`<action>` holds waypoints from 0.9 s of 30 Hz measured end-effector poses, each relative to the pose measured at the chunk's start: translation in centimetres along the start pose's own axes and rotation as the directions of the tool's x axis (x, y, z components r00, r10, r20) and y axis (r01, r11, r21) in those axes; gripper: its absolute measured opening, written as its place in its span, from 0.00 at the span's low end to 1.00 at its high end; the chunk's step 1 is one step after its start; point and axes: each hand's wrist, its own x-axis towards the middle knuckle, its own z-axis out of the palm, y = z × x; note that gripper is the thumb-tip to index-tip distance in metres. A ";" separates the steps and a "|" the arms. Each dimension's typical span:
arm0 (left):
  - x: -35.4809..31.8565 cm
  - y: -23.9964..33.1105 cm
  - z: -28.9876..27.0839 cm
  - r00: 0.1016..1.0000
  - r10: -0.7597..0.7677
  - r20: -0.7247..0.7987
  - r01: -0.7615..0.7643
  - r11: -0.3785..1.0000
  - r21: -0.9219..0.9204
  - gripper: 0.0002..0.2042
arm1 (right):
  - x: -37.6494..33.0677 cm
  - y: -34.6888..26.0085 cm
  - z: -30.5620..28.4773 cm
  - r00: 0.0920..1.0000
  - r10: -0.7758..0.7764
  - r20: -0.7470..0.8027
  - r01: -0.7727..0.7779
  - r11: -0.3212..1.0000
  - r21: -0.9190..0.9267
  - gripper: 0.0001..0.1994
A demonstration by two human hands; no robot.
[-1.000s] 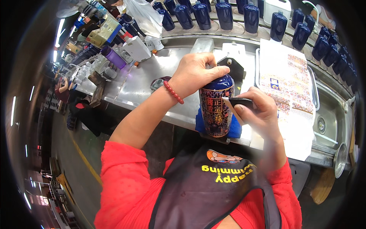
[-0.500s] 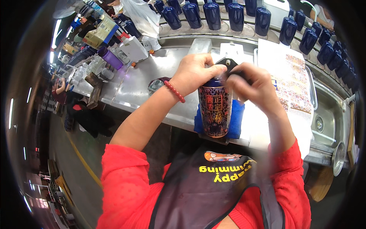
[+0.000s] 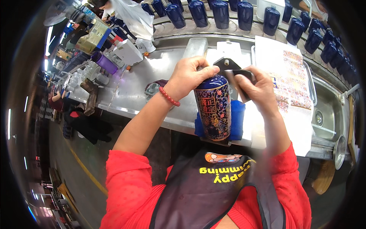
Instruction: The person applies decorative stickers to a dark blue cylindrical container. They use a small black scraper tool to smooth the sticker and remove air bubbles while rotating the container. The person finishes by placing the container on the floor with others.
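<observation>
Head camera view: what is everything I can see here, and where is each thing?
decorated bottle: one, dark blue with patterned label, upright at the counter's front edge, held at its top.
blue cloth: one, blue, behind the bottle's base.
dark flat tool: one, black, in the right hand by the bottle's top.
plain bottles: a long row, dark blue, along the far conveyor.
printed sheet: one, white with coloured rows, right of the bottle.
steel counter: one, grey, across the middle.
purple bottle: one, purple, far left of the counter.
left hand: on the bottle's top, red bead bracelet at the wrist.
right hand: fingers around the tool.
</observation>
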 end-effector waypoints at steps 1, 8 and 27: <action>-0.1 0.1 -0.1 1.000 -0.013 -0.010 0.014 0.998 0.054 0.19 | -0.1 0.0 0.4 0.999 -0.051 0.010 0.050 0.994 0.092 0.08; -0.7 0.1 -0.5 0.991 0.058 -0.118 -0.026 0.966 0.257 0.21 | -0.1 0.6 0.4 0.942 -0.284 -0.181 0.245 0.946 -0.212 0.07; -27.5 4.7 -10.2 0.549 0.390 -0.739 0.109 0.844 0.526 0.10 | -0.8 -0.4 -2.4 0.911 -0.362 0.198 0.358 0.932 0.057 0.20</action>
